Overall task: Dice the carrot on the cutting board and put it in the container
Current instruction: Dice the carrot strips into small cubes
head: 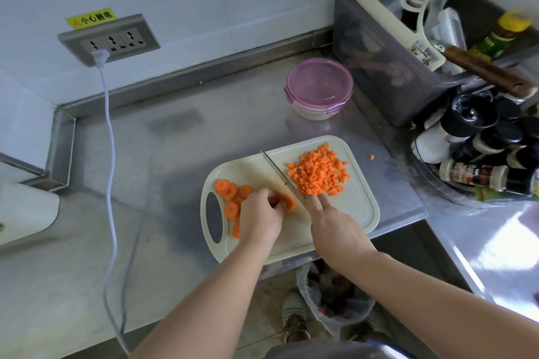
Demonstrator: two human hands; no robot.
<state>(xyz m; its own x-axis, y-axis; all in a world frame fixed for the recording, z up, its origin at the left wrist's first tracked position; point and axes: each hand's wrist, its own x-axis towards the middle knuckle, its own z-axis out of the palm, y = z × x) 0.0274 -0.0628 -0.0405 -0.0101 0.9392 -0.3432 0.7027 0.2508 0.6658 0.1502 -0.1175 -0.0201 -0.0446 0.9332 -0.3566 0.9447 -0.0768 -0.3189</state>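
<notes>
Orange carrot slices (288, 203) pinched by curled fingertips of left hand (259, 218); one knife (280, 172) gripped by right hand (335, 227), two fingers (312, 205) straight beside blade; about six loose rounds (230, 191), one diced heap (318, 172) on one cutting board (358, 207); one lidded container (319, 87) beyond.

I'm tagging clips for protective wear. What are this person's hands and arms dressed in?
Nothing shows on them. The left hand and right hand are ungloved, with no ring, watch or bracelet visible. The left forearm and right forearm are bare to the frame's edge; no sleeve comes into view.
</notes>
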